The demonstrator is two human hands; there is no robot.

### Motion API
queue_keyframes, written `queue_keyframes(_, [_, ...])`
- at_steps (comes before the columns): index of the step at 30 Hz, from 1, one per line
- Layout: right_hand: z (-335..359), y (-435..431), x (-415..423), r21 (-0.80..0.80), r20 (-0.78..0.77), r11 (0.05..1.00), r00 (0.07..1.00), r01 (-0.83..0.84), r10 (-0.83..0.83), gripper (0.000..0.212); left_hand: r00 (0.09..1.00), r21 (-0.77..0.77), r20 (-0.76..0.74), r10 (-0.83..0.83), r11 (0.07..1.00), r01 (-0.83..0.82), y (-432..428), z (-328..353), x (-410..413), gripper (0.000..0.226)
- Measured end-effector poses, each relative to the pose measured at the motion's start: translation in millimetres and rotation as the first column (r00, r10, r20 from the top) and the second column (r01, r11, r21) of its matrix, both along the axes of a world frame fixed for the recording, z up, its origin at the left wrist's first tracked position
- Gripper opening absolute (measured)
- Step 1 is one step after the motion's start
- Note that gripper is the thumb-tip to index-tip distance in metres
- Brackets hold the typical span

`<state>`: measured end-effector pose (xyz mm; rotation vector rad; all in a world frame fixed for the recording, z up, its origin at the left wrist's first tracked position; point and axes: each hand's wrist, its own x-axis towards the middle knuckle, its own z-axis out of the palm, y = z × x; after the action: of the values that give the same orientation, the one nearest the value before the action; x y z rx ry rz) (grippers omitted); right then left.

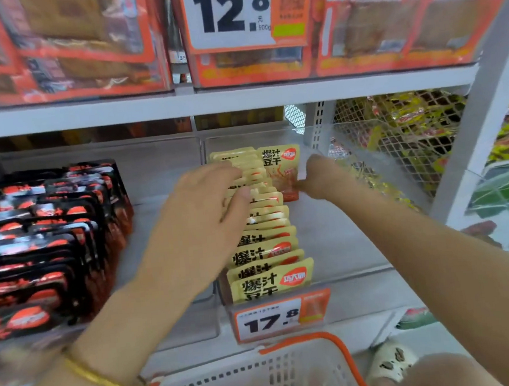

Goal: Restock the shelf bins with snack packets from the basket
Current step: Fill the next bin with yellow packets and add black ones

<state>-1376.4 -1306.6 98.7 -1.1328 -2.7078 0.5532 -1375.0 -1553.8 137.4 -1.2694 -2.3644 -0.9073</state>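
Observation:
A row of several yellow snack packets (268, 253) stands upright in the clear shelf bin (345, 246), running from front to back. My left hand (199, 216) lies flat on the row's left side, fingers spread across the packet tops. My right hand (320, 177) pinches the lower right corner of one yellow packet (280, 167) held upright near the back of the row. The white basket (265, 378) with an orange rim sits below the shelf at the bottom of the view, with red packets showing inside it.
Black and red packets (49, 237) fill the bin to the left. A white wire mesh panel (397, 135) closes the right side. Price tags read 17.8 (277, 318) and 12.8 (229, 11). Orange boxes (385, 18) line the shelf above.

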Motion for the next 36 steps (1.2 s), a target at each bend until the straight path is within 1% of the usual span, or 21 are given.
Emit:
queue_keyframes(2, [36, -36, 50, 0.106, -0.113, 0.989, 0.987, -0.103, 0.115, 0.026, 0.999, 0.151, -0.051, -0.012, 0.988, 0.02, -24, -7, 23, 0.04])
queue_keyframes(3, [50, -58, 82, 0.097, -0.185, 0.985, 0.969, -0.145, 0.161, 0.025, 0.997, 0.196, -0.076, -0.019, 0.98, 0.034, -37, -16, 35, 0.036])
queue_keyframes(5, [68, -103, 141, -0.016, -0.254, 0.961, 0.93, -0.277, 0.264, 0.022, 0.995, 0.218, -0.091, -0.032, 0.975, 0.052, -62, -44, 58, 0.03])
queue_keyframes(7, [62, -140, 177, -0.185, -0.224, 0.894, 0.903, -0.408, 0.366, 0.019, 0.998, 0.16, -0.038, -0.05, 0.986, 0.056, -82, -80, 76, 0.028])
queue_keyframes(9, [23, -167, 178, -0.257, -0.05, 0.83, 0.864, -0.495, 0.5, 0.016, 0.997, 0.031, 0.01, -0.071, 0.997, 0.071, -97, -117, 85, 0.029])
queue_keyframes(11, [-33, -186, 158, -0.282, 0.228, 0.783, 0.754, -0.555, 0.616, 0.011, 0.992, -0.165, 0.077, -0.099, 0.98, 0.111, -102, -148, 84, 0.032])
queue_keyframes(13, [-104, -193, 139, -0.295, 0.44, 0.748, 0.61, -0.595, 0.659, 0.014, 0.984, -0.342, 0.158, -0.085, 0.93, 0.135, -99, -170, 81, 0.035])
queue_keyframes(14, [-138, -195, 134, -0.294, 0.509, 0.743, 0.56, -0.6, 0.654, 0.015, 0.981, -0.412, 0.183, -0.06, 0.902, 0.132, -98, -179, 80, 0.036])
queue_keyframes(17, [-233, -193, 136, -0.295, 0.626, 0.764, 0.488, -0.574, 0.608, 0.015, 0.983, -0.57, 0.184, 0.015, 0.816, 0.094, -100, -199, 80, 0.024])
queue_keyframes(18, [-260, -191, 137, -0.282, 0.66, 0.768, 0.465, -0.575, 0.591, 0.018, 0.983, -0.602, 0.181, 0.035, 0.794, 0.083, -102, -204, 79, 0.021])
queue_keyframes(20, [-295, -191, 140, -0.252, 0.692, 0.768, 0.444, -0.589, 0.569, 0.042, 0.981, -0.623, 0.182, 0.064, 0.78, 0.065, -106, -211, 77, 0.022])
queue_keyframes(22, [-319, -194, 141, -0.228, 0.653, 0.771, 0.494, -0.594, 0.574, 0.056, 0.977, -0.63, 0.191, 0.092, 0.775, 0.051, -109, -214, 75, 0.023])
queue_keyframes(24, [-332, -199, 140, -0.207, 0.636, 0.776, 0.521, -0.595, 0.569, 0.062, 0.974, -0.622, 0.198, 0.109, 0.782, 0.039, -113, -216, 73, 0.022])
queue_keyframes(26, [-333, -203, 139, -0.147, 0.645, 0.773, 0.532, -0.617, 0.548, 0.051, 0.967, -0.62, 0.216, 0.132, 0.784, 0.031, -117, -218, 70, 0.021])
queue_keyframes(28, [-322, -206, 138, -0.112, 0.688, 0.748, 0.493, -0.654, 0.534, 0.033, 0.964, -0.631, 0.225, 0.143, 0.775, 0.032, -119, -217, 69, 0.024])
queue_keyframes(29, [-314, -207, 136, -0.134, 0.689, 0.764, 0.495, -0.631, 0.529, 0.028, 0.962, -0.64, 0.23, 0.147, 0.768, 0.035, -119, -215, 69, 0.026])
queue_keyframes(31, [-293, -207, 130, -0.233, 0.606, 0.846, 0.609, -0.479, 0.511, 0.026, 0.96, -0.662, 0.24, 0.141, 0.747, 0.056, -117, -211, 70, 0.027])
queue_keyframes(33, [-259, -208, 121, -0.328, 0.585, 0.908, 0.698, -0.26, 0.412, 0.026, 0.968, -0.711, 0.221, 0.116, 0.699, 0.078, -115, -208, 72, 0.027])
queue_keyframes(34, [-242, -208, 118, -0.398, 0.544, 0.901, 0.747, -0.172, 0.383, 0.024, 0.97, -0.735, 0.221, 0.101, 0.671, 0.098, -114, -208, 71, 0.029])
queue_keyframes(35, [-226, -207, 116, -0.497, 0.488, 0.862, 0.791, -0.095, 0.369, 0.022, 0.967, -0.753, 0.24, 0.082, 0.644, 0.132, -114, -208, 71, 0.035])
queue_keyframes(36, [-209, -209, 115, -0.618, 0.411, 0.786, 0.85, -0.004, 0.328, 0.025, 0.959, -0.761, 0.277, 0.062, 0.623, 0.179, -115, -208, 71, 0.044])
